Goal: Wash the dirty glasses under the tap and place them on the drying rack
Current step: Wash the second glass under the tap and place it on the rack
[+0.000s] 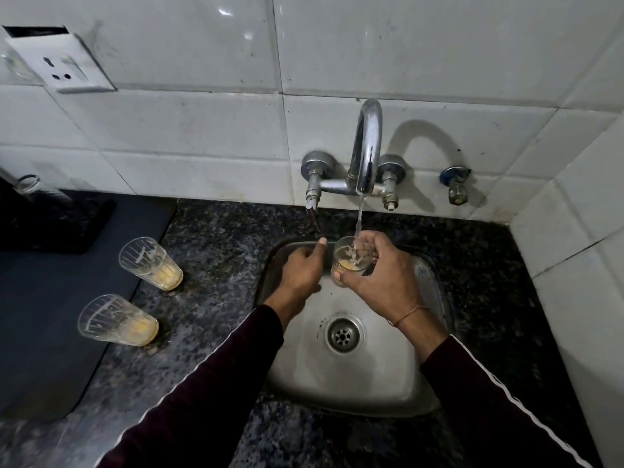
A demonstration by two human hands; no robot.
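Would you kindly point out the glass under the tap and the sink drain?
glass under the tap (351, 261): head view, on its inner wall below the rim.
sink drain (343, 335): head view, on the strainer's centre.

We see three clear glasses, each with yellowish residue at the bottom. One glass (353, 260) sits at center frame over the sink (388, 383), upright under the tap (366, 146), whose thin stream falls into its mouth. The other two stand at left on the speckled counter: an upper glass (150, 263) and a lower glass (116, 320), both smeared inside.
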